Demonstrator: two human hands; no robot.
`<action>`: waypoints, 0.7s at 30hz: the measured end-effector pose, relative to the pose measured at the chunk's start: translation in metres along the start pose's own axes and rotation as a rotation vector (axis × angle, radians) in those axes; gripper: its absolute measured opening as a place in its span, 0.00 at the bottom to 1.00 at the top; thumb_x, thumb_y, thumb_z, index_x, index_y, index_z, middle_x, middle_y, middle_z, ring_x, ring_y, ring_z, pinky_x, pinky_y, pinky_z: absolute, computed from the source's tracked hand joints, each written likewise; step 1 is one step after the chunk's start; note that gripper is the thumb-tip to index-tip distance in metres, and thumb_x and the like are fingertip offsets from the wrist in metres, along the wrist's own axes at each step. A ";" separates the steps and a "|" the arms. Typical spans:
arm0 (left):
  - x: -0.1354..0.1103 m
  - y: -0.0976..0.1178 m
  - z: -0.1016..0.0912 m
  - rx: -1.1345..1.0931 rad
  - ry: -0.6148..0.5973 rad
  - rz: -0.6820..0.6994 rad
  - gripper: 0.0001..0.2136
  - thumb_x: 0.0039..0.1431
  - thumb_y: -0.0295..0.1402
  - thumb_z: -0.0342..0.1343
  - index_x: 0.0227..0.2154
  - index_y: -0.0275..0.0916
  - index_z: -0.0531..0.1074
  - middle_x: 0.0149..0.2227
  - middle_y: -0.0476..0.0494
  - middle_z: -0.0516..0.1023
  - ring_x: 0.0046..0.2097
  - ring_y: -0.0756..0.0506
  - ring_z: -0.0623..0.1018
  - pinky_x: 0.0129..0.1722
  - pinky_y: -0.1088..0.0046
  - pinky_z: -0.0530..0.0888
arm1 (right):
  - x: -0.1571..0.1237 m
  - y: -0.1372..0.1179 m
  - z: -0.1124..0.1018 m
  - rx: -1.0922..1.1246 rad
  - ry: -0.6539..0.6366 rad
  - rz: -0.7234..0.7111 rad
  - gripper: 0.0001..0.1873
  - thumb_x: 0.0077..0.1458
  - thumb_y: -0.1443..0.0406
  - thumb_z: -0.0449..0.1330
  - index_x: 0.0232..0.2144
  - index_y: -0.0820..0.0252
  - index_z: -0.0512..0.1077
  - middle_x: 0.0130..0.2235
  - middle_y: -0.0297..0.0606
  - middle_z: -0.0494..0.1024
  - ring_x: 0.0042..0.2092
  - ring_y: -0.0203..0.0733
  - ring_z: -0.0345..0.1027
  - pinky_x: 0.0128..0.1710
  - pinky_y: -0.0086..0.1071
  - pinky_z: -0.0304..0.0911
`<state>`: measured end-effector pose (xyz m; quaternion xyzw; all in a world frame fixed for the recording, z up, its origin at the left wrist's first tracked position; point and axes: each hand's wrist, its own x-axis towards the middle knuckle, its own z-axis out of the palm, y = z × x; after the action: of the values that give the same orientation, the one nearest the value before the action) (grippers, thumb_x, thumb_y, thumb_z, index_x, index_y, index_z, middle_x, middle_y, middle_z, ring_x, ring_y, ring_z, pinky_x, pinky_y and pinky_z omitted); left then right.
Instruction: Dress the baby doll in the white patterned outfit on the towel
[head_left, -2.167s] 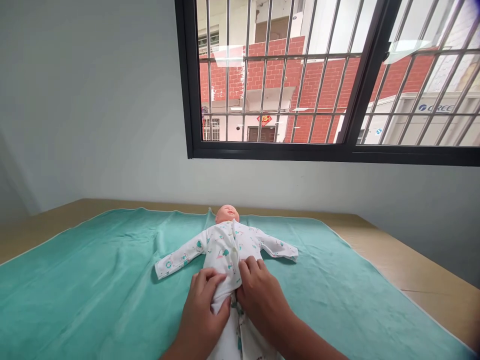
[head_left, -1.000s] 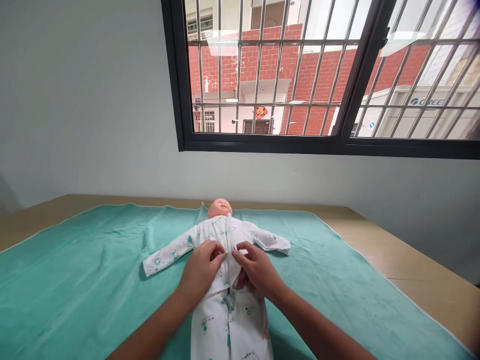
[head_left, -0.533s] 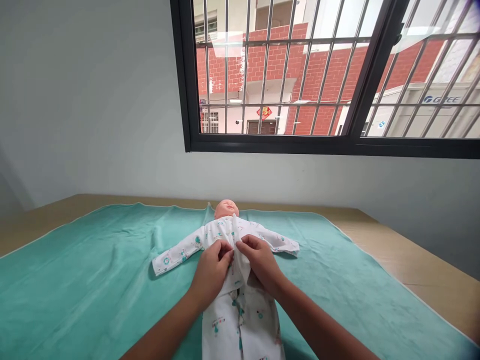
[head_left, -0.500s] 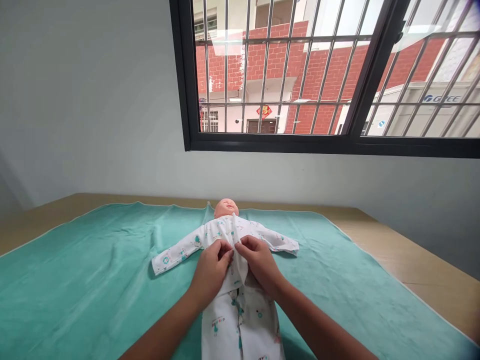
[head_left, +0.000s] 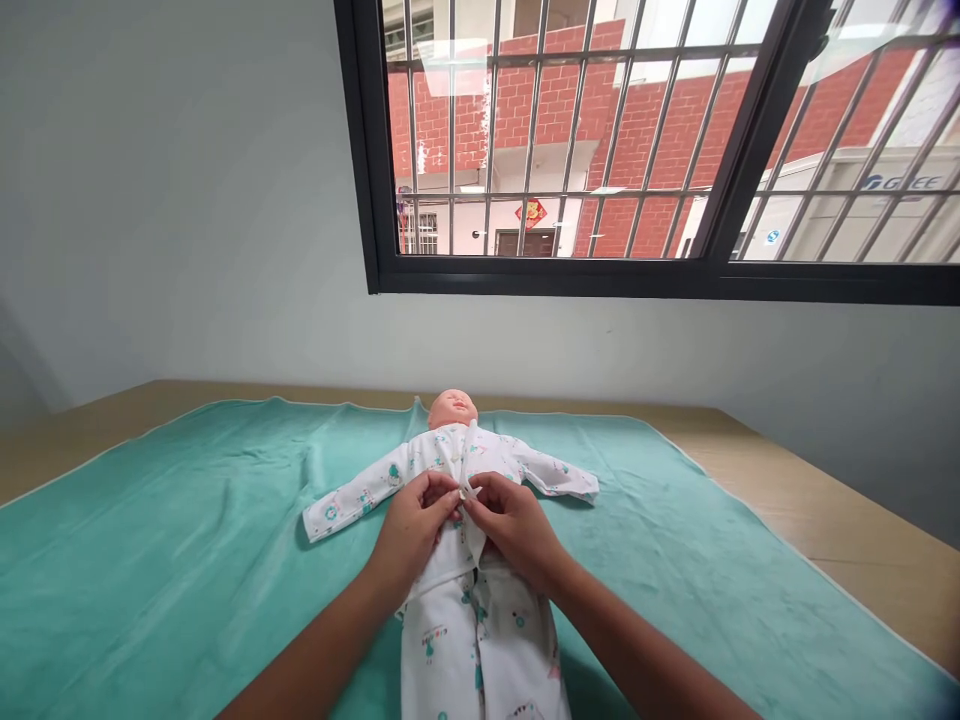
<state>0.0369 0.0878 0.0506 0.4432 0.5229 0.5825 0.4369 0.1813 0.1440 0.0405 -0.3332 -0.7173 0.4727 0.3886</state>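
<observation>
- The doll lies on its back at the centre of the teal cloth, head toward 12 o'clock.
- It wears a white printed top, one sleeve stretched toward 8 o'clock and the other toward 3 o'clock.
- The left hand, arm entering from 7 o'clock, has its grip closed, thumb and fingers pinching the top's front.
- The right hand, arm entering from 5 o'clock, likewise pinches the front edge; the fingertips of both hands nearly meet, and the small pale detail between them is too tiny to identify.
- Printed trousers extend from the top's hem toward 6 o'clock.
- The cloth covers most of the wooden worktop, whose bare edge shows at 3 o'clock.
- A black-framed window with metal bars stands at 1 o'clock.
</observation>
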 end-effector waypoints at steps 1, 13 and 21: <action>0.000 0.000 0.001 0.009 0.008 0.005 0.12 0.52 0.41 0.60 0.33 0.37 0.71 0.24 0.52 0.71 0.24 0.54 0.66 0.20 0.80 0.58 | 0.000 0.000 0.000 -0.004 -0.004 -0.007 0.11 0.54 0.59 0.59 0.38 0.58 0.71 0.24 0.26 0.65 0.23 0.31 0.58 0.20 0.24 0.56; -0.006 0.009 0.001 -0.026 0.035 0.000 0.13 0.47 0.39 0.63 0.32 0.38 0.68 0.27 0.54 0.69 0.26 0.54 0.66 0.25 0.79 0.63 | -0.003 -0.001 -0.001 0.021 -0.026 -0.016 0.11 0.55 0.60 0.58 0.38 0.58 0.72 0.24 0.27 0.65 0.22 0.31 0.58 0.20 0.25 0.55; -0.002 0.003 -0.002 -0.067 0.010 -0.013 0.13 0.47 0.39 0.63 0.30 0.38 0.67 0.26 0.56 0.68 0.25 0.55 0.65 0.24 0.80 0.61 | -0.003 0.004 0.002 -0.111 0.004 -0.125 0.12 0.55 0.63 0.57 0.40 0.59 0.75 0.24 0.28 0.67 0.27 0.33 0.60 0.28 0.27 0.57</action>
<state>0.0352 0.0849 0.0529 0.4220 0.5080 0.5991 0.4526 0.1813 0.1418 0.0351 -0.3097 -0.7612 0.4063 0.3996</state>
